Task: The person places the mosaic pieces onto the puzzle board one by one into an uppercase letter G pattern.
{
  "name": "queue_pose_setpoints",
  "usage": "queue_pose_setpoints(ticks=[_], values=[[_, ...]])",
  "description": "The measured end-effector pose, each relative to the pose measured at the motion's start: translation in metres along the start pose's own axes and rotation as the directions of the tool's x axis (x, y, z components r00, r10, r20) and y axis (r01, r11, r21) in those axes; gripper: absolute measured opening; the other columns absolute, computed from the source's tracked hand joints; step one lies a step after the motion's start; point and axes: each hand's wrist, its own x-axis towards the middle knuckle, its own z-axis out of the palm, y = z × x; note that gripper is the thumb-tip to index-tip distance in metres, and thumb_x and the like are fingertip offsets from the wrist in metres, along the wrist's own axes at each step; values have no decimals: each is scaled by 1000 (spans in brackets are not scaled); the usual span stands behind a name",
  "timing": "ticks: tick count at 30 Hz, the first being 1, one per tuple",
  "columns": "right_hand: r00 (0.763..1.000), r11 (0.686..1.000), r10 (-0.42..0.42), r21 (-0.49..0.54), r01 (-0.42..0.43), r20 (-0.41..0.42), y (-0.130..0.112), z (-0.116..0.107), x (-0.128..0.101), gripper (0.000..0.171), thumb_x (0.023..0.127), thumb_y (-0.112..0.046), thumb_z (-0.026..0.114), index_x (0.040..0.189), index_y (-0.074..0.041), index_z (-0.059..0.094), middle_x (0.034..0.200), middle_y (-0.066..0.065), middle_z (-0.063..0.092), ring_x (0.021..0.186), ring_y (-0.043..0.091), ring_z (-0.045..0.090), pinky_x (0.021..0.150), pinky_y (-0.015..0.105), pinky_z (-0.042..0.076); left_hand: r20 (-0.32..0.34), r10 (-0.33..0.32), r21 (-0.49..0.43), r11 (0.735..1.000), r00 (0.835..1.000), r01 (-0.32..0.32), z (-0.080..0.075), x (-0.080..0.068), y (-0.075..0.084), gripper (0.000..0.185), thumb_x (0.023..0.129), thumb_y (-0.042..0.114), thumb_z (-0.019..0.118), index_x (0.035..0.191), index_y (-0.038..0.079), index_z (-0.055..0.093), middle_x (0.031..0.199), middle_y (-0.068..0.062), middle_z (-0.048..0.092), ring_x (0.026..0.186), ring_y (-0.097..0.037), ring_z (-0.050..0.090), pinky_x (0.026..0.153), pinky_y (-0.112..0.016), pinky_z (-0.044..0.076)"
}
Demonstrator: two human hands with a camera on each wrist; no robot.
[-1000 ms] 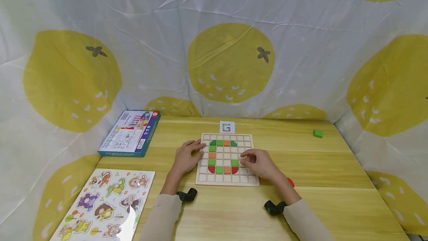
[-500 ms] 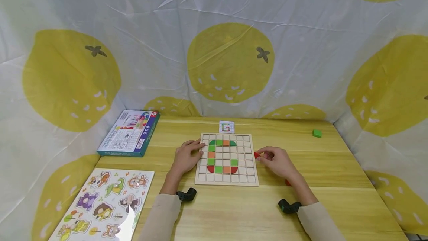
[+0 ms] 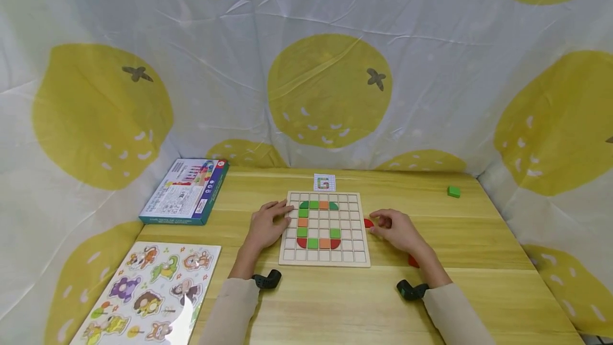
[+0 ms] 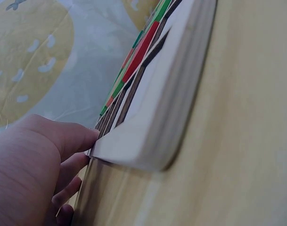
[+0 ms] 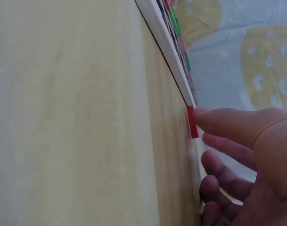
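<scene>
A square wooden grid board point(image 3: 354, 256) lies on the table, bearing green, orange and red tiles set out in an angular ring with a gap on its right side. My left hand point(image 3: 267, 226) rests on the board's left edge; the thumb touches the top face in the left wrist view. Just off the right edge lies a red piece point(image 3: 368, 223) with a rounded outline. Around it, the thumb and index finger of my right hand point(image 3: 395, 231) are spread apart, and the thumb point(image 5: 228, 123) overlaps the piece in the right wrist view.
Behind the board lies a small card point(image 3: 324, 182) printed with a tile pattern. Another red piece point(image 3: 413, 261) is partly hidden under the right forearm. A green block point(image 3: 453, 191) sits far right. On the left are a game box point(image 3: 179, 196) and an animal puzzle point(image 3: 160, 268).
The right hand has moved right, off the board, bringing the red piece to the table beside the edge. Its finger and thumb have parted from the piece. The left hand has stayed put.
</scene>
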Motion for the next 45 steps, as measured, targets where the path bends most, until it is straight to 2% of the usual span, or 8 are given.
queue_pose_setpoints(ticks=[5, 14, 31, 45], values=[[999, 1000, 24, -21, -23, 23, -1, 1, 5, 33, 91, -22, 79, 121, -9, 74, 93, 3, 63, 78, 16, 49, 68, 28, 41, -4, 2, 0, 1000, 1000, -2, -1, 0, 1, 39, 99, 25, 65, 138, 21, 69, 157, -2, 52, 148, -31, 40, 114, -57, 26], [999, 999, 47, -17, -47, 15, -4, 2, 6, 21, 91, -21, 79, 110, -12, 79, 89, 2, 65, 75, 17, 50, 66, 28, 40, -7, 8, -1, 1000, 1000, -8, -1, -1, 2, 39, 99, 25, 65, 138, 21, 69, 156, -2, 53, 148, -32, 40, 114, -58, 26], [998, 999, 46, 20, -45, -32, 0, 2, 3, 23, 90, -19, 80, 110, -8, 78, 88, 3, 65, 75, 15, 52, 64, 25, 42, -16, 8, -1, 1000, 1000, -8, 1, 0, -1, 39, 99, 26, 65, 137, 22, 70, 156, -1, 53, 147, -31, 41, 114, -58, 27], [999, 994, 29, 106, -24, -44, -20, 11, 6, 21, 90, -17, 80, 109, -8, 78, 89, 3, 65, 81, 18, 54, 68, 24, 44, -14, 15, 10, 1000, 1000, -15, 1, 1, -3, 39, 99, 26, 65, 137, 22, 69, 156, -1, 53, 147, -32, 41, 114, -59, 28]])
